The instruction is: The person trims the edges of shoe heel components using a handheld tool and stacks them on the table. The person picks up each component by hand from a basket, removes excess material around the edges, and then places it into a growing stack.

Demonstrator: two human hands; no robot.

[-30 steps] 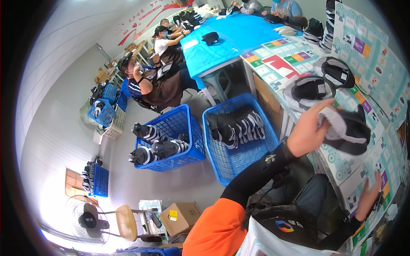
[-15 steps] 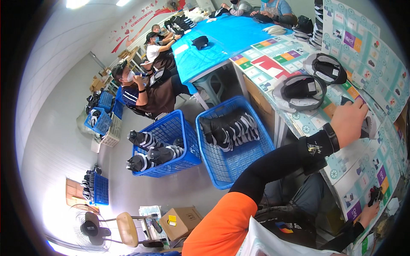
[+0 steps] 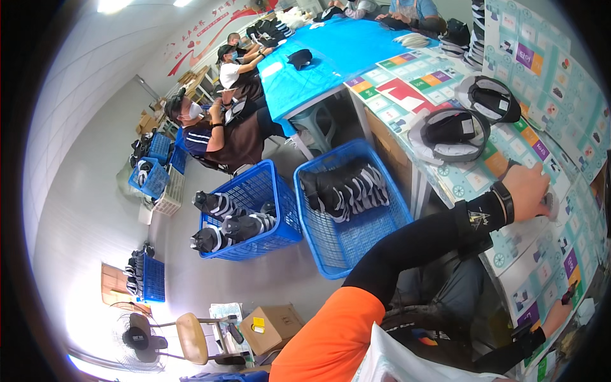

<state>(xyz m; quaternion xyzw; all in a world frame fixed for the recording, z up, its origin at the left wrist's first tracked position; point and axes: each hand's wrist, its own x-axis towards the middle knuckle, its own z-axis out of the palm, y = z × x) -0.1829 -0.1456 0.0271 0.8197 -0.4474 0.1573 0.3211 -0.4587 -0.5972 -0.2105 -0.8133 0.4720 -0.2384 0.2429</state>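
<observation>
My left hand (image 3: 528,193), with a black watch at the wrist, reaches over the right-hand table. It is closed on a cap whose grey edge (image 3: 552,204) shows past the fingers; the hand covers most of it. Lower down, near the right rim, my right hand (image 3: 555,316) grips a small dark tool (image 3: 568,294) with a touch of red, too small to name. Beyond my left hand, two black-and-grey caps lie with their insides up: a nearer cap (image 3: 453,130) and a farther cap (image 3: 489,95).
Printed sheets (image 3: 459,186) cover my table. Beside it on the floor stand a blue basket (image 3: 400,219) with a row of caps and another blue basket (image 3: 287,207) with more. People sit around a blue-covered table (image 3: 347,54). A cardboard box (image 3: 273,328) and a fan (image 3: 135,339) are lower left.
My left hand has turned slightly and shifted a little down over the cap. My right hand has moved slightly, and less of the dark tool shows. The view has shifted slightly.
</observation>
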